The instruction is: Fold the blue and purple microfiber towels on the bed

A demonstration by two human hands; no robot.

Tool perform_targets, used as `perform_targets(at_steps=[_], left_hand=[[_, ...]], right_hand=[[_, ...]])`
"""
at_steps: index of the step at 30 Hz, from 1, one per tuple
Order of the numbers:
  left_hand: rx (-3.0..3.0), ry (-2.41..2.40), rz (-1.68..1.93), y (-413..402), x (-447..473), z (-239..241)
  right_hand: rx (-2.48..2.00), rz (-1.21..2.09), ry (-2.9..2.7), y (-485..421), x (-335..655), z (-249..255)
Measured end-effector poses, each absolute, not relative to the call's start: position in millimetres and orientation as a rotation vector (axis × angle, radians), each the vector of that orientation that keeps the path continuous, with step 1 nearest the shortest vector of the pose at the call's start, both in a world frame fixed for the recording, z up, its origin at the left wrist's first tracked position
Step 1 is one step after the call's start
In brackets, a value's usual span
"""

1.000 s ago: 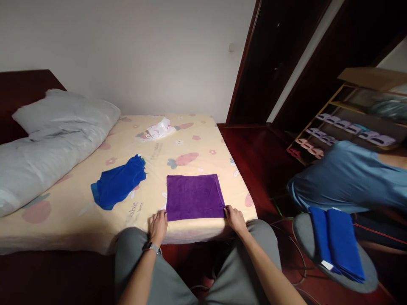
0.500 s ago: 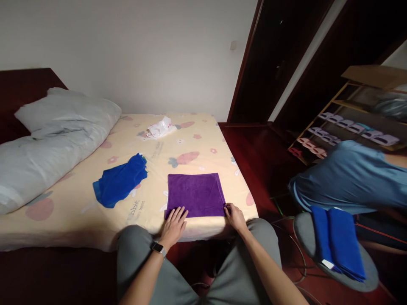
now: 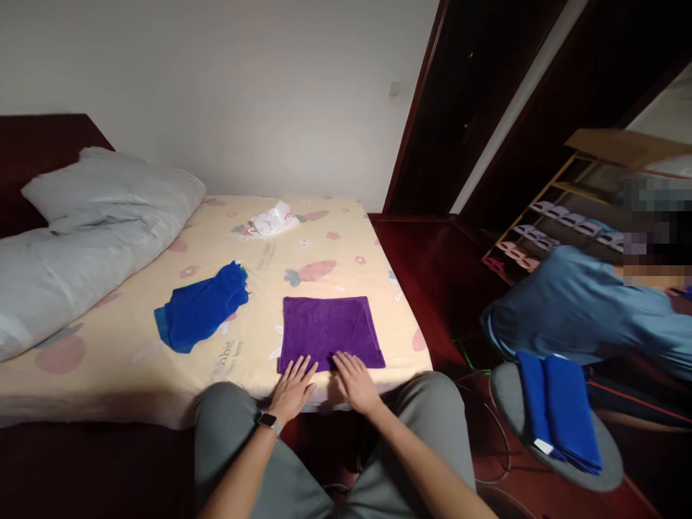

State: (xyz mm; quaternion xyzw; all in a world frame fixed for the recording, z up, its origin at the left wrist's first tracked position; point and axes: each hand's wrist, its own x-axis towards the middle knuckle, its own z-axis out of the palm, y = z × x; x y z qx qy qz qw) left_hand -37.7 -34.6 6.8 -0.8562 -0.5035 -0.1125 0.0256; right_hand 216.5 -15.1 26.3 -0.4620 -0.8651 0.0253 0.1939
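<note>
A purple towel (image 3: 329, 328), folded into a flat rectangle, lies on the bed near its front edge. My left hand (image 3: 293, 386) rests flat on the towel's near left corner, fingers stretched out. On the near edge, around its middle, my right hand (image 3: 354, 378) lies with its fingers extended and nothing held. To the left of the purple towel is a crumpled blue cloth (image 3: 202, 308) on the sheet.
A white plastic bag (image 3: 274, 218) and a grey quilt (image 3: 108, 231) lie on the bed (image 3: 259, 274). To my right, folded blue towels (image 3: 570, 411) sit on a grey stool (image 3: 505, 393). A person in a blue shirt (image 3: 562, 306) is beside a shoe rack (image 3: 533, 205).
My right hand has let go of the towel's near right corner and moved left to the middle of the near edge. My left hand has stayed in place. The person has shifted, bringing the head into view.
</note>
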Motion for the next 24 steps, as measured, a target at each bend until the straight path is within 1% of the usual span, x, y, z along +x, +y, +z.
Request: perform_targets(at_steps=[3, 6, 13, 18, 24], left_hand=[[-2.646, -1.542, -0.346, -34.2, -40.1, 3.4], [-2.641, -1.542, -0.338, -34.1, -44.9, 1.8], [-2.655, -1.601, -0.344, -32.2, -59.5, 2.0], [-2.663, -1.638, -0.340, -32.0, -74.1, 0.0], [-2.684, -1.674, -0.323, -32.7, -92.2, 0.3]], right_hand=[[-1.266, 0.100, -2.495, -23.9, 181.4, 11.5], [-1.284, 0.111, -2.527, -23.5, 178.5, -1.8], [-1.372, 0.056, -2.559, -8.7, 247.8, -7.5], [-1.323, 0.114, -2.640, 4.1, 299.0, 0.7], [-1.260, 0.219, -2.692, 13.6, 313.4, 9.2]])
